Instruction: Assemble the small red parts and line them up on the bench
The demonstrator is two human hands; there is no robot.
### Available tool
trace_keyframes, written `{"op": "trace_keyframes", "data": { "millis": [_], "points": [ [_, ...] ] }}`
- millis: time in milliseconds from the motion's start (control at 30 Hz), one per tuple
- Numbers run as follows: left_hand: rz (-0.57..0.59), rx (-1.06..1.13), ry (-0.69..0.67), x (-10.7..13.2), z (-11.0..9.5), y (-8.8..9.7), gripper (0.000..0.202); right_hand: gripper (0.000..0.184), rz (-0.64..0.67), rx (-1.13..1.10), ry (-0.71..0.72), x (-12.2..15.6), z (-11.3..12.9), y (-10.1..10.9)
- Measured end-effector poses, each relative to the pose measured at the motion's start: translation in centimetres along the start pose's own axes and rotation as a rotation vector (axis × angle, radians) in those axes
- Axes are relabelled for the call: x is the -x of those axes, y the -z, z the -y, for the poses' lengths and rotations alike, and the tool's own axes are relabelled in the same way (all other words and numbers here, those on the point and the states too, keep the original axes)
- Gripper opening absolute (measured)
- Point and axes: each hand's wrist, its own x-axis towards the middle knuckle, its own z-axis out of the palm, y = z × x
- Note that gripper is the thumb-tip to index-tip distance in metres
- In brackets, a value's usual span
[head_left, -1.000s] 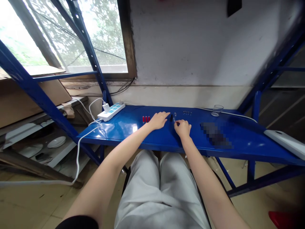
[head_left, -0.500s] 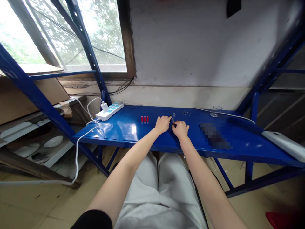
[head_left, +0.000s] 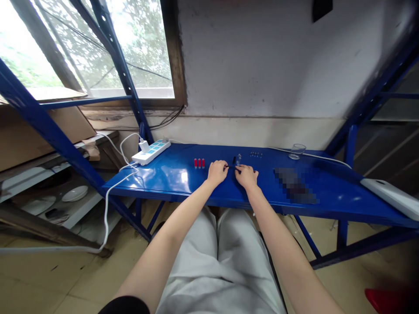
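Left hand point(head_left: 217, 173) pinching a small dark piece point(head_left: 226, 166) over the blue surface point(head_left: 163, 172), its long axis seemingly sideways, end toward the right hand point(head_left: 247, 176), whose grip cannot be determined, black item point(head_left: 234, 160) just beyond, lengthwise toward the wall point(head_left: 262, 65).

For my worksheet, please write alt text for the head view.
A person's left hand and right hand nearly meet over a blue table, near a black piece and clear bits; anything held is unclear. Three red tubes and a power strip are to the left, a glass to the right.
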Motion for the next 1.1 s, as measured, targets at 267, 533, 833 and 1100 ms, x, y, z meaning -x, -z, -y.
{"op": "trace_keyframes", "data": {
  "millis": [267,533,833,1100],
  "points": [
    [-0.212,0.405,0.204,1.9,0.5,1.2,0.010,0.041,0.108,0.067,-0.017,0.0,0.5,0.4],
    [-0.207,0.497,0.296,1.9,0.9,1.6,0.011,0.045,0.171,0.108,-0.022,-0.3,0.6,0.3],
    [-0.196,0.491,0.308,1.9,0.6,1.9,0.011,0.029,-0.063,-0.076,0.183,0.2,0.7,0.4],
    [-0.195,0.483,0.327,2.0,0.7,1.9,0.011,0.024,-0.226,-0.533,0.209,0.7,1.1,1.0]
  ]
}}
